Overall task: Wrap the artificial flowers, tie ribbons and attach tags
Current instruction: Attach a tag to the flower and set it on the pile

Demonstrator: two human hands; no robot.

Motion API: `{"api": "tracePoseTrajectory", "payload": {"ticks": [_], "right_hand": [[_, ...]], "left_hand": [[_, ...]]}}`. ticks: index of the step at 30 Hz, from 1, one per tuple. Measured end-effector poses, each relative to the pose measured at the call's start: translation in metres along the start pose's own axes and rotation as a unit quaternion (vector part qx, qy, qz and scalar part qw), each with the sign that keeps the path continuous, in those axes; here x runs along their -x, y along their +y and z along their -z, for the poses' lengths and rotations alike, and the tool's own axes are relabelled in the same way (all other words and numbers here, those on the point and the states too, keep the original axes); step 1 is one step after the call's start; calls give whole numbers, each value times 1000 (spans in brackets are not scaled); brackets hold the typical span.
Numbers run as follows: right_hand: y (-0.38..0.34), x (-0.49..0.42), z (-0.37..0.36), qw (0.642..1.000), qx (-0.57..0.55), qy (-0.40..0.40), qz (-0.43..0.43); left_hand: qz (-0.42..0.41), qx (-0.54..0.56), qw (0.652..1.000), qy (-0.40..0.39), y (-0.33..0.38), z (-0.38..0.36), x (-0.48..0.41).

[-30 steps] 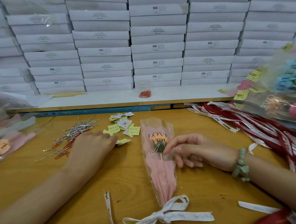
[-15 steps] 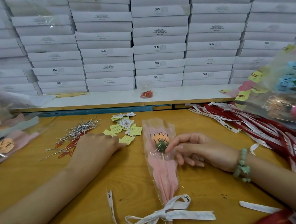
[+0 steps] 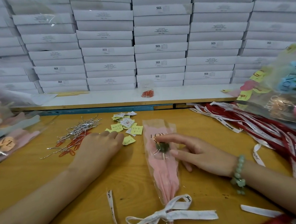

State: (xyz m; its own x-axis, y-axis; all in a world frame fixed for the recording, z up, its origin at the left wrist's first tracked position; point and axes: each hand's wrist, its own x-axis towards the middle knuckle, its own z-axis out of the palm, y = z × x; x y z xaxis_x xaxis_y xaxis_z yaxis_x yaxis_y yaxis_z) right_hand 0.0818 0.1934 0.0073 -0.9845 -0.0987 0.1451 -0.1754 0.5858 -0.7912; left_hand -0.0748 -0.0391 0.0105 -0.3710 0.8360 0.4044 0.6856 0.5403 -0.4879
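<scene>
The wrapped flower (image 3: pixel 161 163) lies lengthwise at the middle of the tabletop (image 3: pixel 35 179), its green bloom inside a clear and pink sleeve printed "LOVE". A white ribbon bow (image 3: pixel 169 212) is tied round the narrow stem end nearest the camera.

The right hand (image 3: pixel 198 152) rests on the sleeve from the right. Its fingers (image 3: pixel 169 138) are loosely spread, the index lying straight across the top of the bloom, and they grip nothing. A green bead bracelet (image 3: pixel 238 173) sits on that wrist.

The left hand (image 3: pixel 97 147) lies palm down to the left, fingers straight and close together, their tips just beside a yellow tag at the edge of the tags (image 3: pixel 127 125).

Silver ties and red paper clips (image 3: pixel 79 133) lie left of the tags. Red and white ribbons (image 3: pixel 266 130) are heaped at the right. Stacked white boxes (image 3: pixel 159 47) fill the back.
</scene>
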Motion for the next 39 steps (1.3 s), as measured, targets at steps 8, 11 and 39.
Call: {"api": "tracePoseTrajectory", "payload": {"ticks": [8, 11, 39], "right_hand": [[0, 0, 1, 987, -158, -9, -2], [0, 0, 4, 973, -224, -57, -7], [15, -9, 7, 910, -411, -39, -38]], "left_hand": [[-14, 28, 998, 48, -1, 2, -1], [9, 49, 998, 42, -4, -3, -1], [269, 816, 512, 8, 29, -5, -3]]}}
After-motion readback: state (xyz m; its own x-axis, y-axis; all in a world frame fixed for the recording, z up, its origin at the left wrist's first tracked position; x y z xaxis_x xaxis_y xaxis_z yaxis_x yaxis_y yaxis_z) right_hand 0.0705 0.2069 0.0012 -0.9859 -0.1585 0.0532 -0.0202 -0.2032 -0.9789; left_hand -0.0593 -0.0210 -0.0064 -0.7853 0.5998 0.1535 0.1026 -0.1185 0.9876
